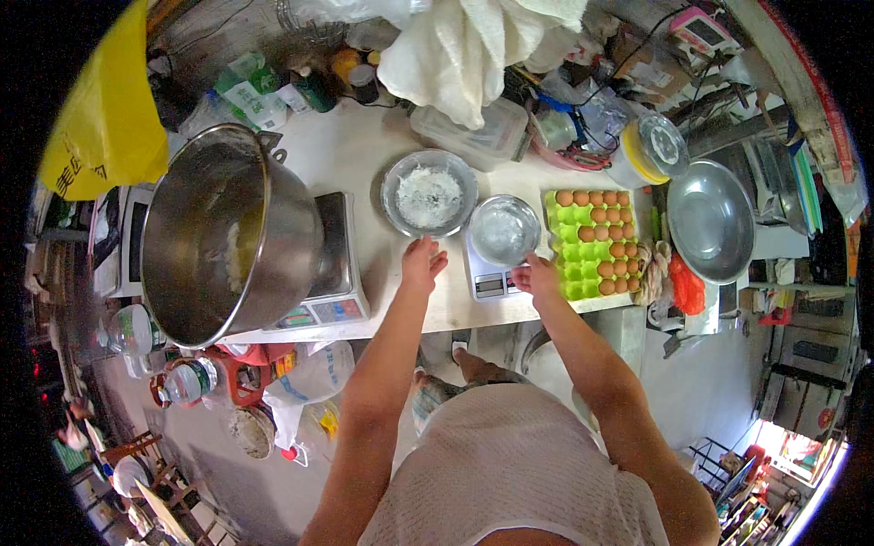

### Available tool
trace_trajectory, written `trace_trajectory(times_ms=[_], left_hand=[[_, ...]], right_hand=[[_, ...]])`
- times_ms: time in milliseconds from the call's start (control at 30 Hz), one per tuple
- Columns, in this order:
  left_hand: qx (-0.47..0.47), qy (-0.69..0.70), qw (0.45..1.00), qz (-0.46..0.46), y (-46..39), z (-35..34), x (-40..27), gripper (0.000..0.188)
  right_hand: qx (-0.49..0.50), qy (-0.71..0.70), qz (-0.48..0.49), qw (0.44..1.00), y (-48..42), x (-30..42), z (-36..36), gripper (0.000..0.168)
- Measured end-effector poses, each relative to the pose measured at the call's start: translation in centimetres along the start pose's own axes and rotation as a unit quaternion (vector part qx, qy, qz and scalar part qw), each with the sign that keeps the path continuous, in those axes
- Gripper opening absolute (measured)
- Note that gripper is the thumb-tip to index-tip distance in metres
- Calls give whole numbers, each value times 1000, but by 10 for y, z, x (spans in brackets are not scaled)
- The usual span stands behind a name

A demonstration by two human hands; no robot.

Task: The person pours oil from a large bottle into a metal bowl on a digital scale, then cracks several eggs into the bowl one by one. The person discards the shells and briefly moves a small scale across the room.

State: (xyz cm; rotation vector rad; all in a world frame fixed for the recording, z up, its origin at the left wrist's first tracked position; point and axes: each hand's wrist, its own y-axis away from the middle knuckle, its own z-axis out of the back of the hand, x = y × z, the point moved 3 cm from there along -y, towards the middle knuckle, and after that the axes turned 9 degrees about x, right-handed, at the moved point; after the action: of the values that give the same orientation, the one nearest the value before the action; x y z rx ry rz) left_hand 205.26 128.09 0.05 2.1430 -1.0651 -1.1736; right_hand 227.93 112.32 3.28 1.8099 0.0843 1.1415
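Observation:
My left hand (pixel 423 265) is at the near rim of a metal bowl (pixel 429 193) holding white powder, fingers apart; whether it touches the rim I cannot tell. My right hand (pixel 537 276) is at the lower right rim of a smaller metal bowl (pixel 504 231) dusted with white powder, and whether its fingers grip the rim is unclear. The smaller bowl rests on a small digital kitchen scale (pixel 489 285). At the left, a large steel mixing bowl (pixel 290 239) leans open towards the left, with pale material inside, by a larger scale (pixel 339 273).
A green egg tray (pixel 575 252) with several brown eggs lies to the right. Beyond it is a wide metal basin (pixel 711 222). Plastic containers (pixel 471 130) and a white cloth (pixel 471 54) are at the back. A yellow bag (pixel 109 109) hangs upper left.

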Motion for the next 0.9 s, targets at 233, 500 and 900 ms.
trace_trajectory(times_ms=[233, 500, 900], left_hand=[[-21, 14, 996, -91, -69, 50, -31, 35], [-28, -34, 999, -21, -13, 71, -49, 33], [-61, -64, 995, 34, 223, 169, 111, 30]], right_hand=[[50, 371, 278, 884, -8, -65, 73, 31], [-117, 505, 282, 807, 30, -52, 65, 53], [-220, 571, 158, 775, 27, -22, -1, 63]])
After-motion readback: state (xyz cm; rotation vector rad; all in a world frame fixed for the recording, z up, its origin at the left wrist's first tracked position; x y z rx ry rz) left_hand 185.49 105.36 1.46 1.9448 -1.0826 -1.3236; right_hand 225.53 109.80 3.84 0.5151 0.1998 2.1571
